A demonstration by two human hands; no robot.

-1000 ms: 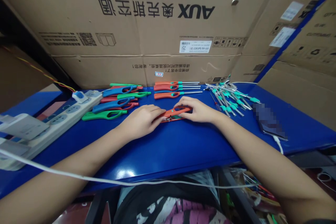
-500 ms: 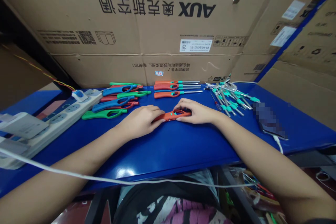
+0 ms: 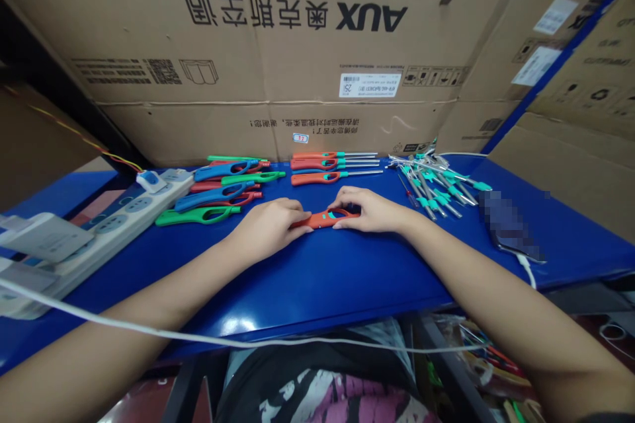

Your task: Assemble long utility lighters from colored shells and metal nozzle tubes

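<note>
An orange lighter handle with teal parts lies level just above or on the blue tabletop, held at both ends. My left hand pinches its left end between thumb and fingers. Around its looped right end close the fingers of my right hand, which hide the tip. Beyond my hands, several long-necked lighters with metal tubes lie side by side. To the left are several red, green and blue lighter handles without tubes. A heap of metal tubes with teal parts lies to the right.
A white power strip with plugs runs along the left side. On the right lies a phone with a white cable attached. Another white cable crosses in front of me. A large cardboard sheet stands behind the table.
Both hands keep their grip on the orange lighter handle in nearly the same place. Only a very slight shift of the hands and handle shows.
</note>
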